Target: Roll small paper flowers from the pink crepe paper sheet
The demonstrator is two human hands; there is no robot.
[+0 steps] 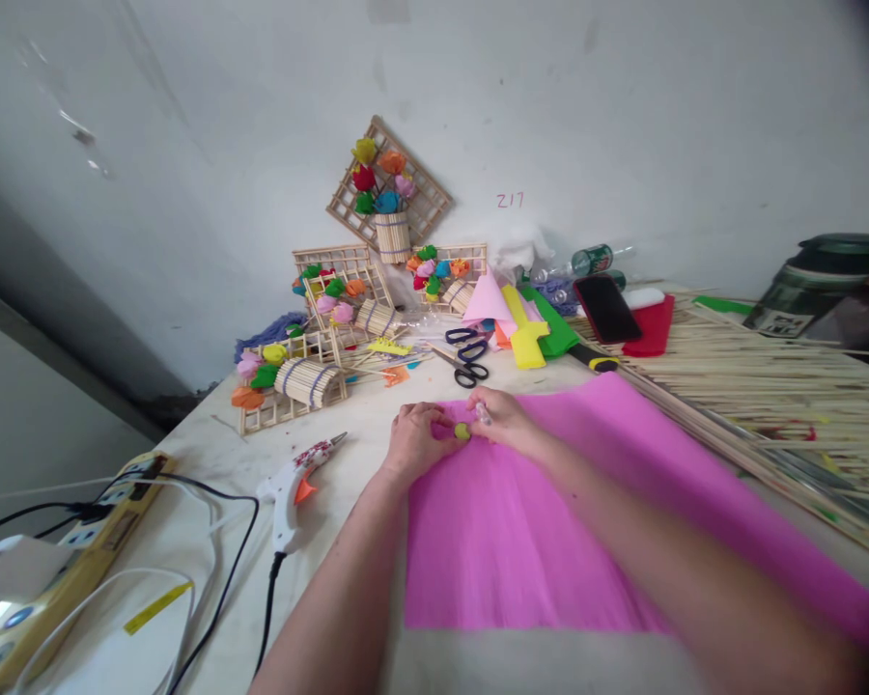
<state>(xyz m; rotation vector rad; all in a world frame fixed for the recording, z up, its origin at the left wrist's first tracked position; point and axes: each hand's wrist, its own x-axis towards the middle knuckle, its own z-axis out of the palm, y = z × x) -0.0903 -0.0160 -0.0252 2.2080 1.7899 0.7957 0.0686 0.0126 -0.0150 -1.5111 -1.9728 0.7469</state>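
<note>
Left hand [421,439] is laid on the far left corner of the pink sheet [492,550], fingers curled, thumb and forefinger set at a small yellow disc [462,431]; whether the disc is pinched or just pressed down cannot be told at this blur. Right hand [505,422] is closed on a pale pen-like stick [484,414], its fingertips brought close to the disc's right side. The disc is framed between the two hands, the sheet spread flat under both.

Handling, judged by look: sheet is taken as light, thin and soft, easily creased or torn, easily dragged by a wrist; best held flat with spread fingertips near an edge. Disc is judged light and easily skidded; best pinned from above or taken by its rim. Stick is judged stiff and light; best gripped mid-length.

Edges: sheet's far edge is met just beyond the hands, its left edge beside the left forearm; its right part is crossed by the right forearm. Most room is given over the sheet, on the body side of the hands. Beyond the fingertips, reach is limited by black-handled scissors [469,374], then flower-trimmed frames [296,381]. Left of the left hand, a glue gun [286,502] is placed, its cord trailed near the forearm. To the right of the right hand, past the sheet, long sticks [760,372] are piled.
</note>
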